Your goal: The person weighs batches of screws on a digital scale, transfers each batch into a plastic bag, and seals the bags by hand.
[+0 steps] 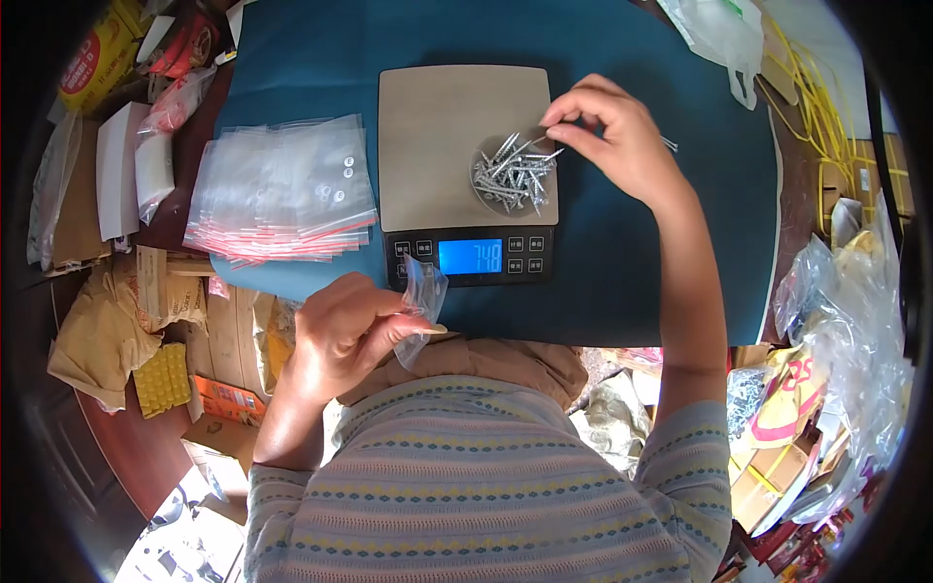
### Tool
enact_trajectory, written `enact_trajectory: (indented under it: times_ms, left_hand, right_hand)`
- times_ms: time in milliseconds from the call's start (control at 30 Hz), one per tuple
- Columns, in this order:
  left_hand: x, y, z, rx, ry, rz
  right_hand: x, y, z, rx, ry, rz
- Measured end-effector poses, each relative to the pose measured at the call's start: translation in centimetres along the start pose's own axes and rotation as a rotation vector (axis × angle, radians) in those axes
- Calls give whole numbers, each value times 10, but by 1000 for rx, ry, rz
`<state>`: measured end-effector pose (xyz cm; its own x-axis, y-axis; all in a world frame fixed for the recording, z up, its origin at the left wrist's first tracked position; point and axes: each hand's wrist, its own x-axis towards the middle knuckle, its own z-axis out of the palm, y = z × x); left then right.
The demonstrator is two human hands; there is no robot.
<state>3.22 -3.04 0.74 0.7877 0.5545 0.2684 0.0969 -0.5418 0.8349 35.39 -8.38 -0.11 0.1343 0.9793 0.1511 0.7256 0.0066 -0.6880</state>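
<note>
My left hand [355,325] is closed, pinching a small clear plastic bag [425,291] in front of the scale's lower left corner. On the black digital scale [418,126] with a beige platform stands a small round bowl [483,197] heaped with silvery screws [515,173]. Its blue display [470,257] appears to read 748. My right hand [617,136] is at the bowl's upper right rim, thumb and forefinger pinched together on what looks like a screw; the fingertips partly hide it. Beside that hand, a few loose screws [669,144] lie on the mat.
A fanned stack of clear zip bags [282,185] with red strips lies left of the scale on the dark teal mat [622,282]. Boxes and packaging crowd the left side. A white plastic bag [719,39], yellow straps [812,97] and clear plastic wrap [855,291] are at the right.
</note>
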Motion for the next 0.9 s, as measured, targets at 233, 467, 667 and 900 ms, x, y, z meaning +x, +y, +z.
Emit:
enact_trajectory:
  times_ms: [233, 467, 667, 900]
  left_hand:
    - [-3, 5, -7, 14, -54, -44]
    - [-1, 1, 8, -95, -158, -20]
    - [14, 25, 35, -225, -294, 154]
    - [9, 20, 38, -411, -413, 229]
  right_hand:
    - [-17, 22, -9, -105, 134, 67]
    - [-73, 40, -30, -323, 300, 201]
    - [-93, -68, 14, 596, -296, -102]
    - [-109, -77, 37, 605, -103, -356]
